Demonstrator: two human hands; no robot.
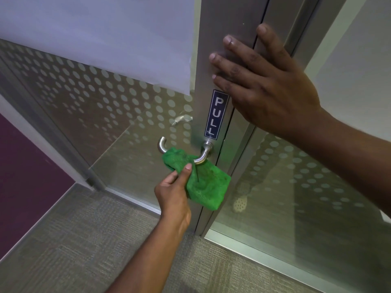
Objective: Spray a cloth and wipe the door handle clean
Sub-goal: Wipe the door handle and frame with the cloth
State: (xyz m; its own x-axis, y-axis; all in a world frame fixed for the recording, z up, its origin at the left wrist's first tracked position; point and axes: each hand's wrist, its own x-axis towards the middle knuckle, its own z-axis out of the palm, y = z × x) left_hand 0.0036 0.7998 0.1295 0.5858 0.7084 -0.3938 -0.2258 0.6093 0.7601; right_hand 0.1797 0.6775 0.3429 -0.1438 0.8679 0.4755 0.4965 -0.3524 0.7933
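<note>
A green cloth is wrapped over the middle of the silver lever door handle, whose curved end and base stay bare. My left hand grips the cloth from below, thumb pressed on top near the handle. My right hand lies flat with fingers spread on the grey metal door frame, above a blue "PULL" label. No spray bottle is in view.
The glass door carries a frosted dot pattern, with a white frosted band above. A fixed glass panel stands to the right of the frame. Grey carpet covers the floor; a purple wall is at the left.
</note>
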